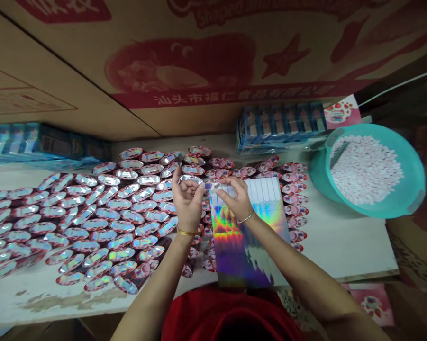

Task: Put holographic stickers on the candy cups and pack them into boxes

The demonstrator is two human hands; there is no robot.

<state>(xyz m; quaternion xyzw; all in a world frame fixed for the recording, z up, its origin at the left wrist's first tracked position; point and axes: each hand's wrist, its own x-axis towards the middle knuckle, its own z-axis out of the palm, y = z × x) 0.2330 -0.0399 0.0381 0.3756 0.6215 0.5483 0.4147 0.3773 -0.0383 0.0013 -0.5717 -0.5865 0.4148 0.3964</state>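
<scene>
My left hand (187,201) is raised palm-up over the table, its fingers curled around a small foil-topped cup (191,179). My right hand (234,196) pinches a small shiny sticker strip (213,186) right beside the left hand. Under the right wrist lies a holographic sticker sheet (249,237) with narrow strips at its far end. Rows of several foil-sealed cups (121,213) cover the table to the left. Open pink cups (291,189) ring the sheet on the right.
A teal basin (408,199) of small white-pink pieces stands at the right. Blue packaged boxes (280,125) sit behind the sheet, more blue packs (31,142) at far left. Printed cardboard cartons (185,71) wall the back. The white table's edge (366,274) runs near me.
</scene>
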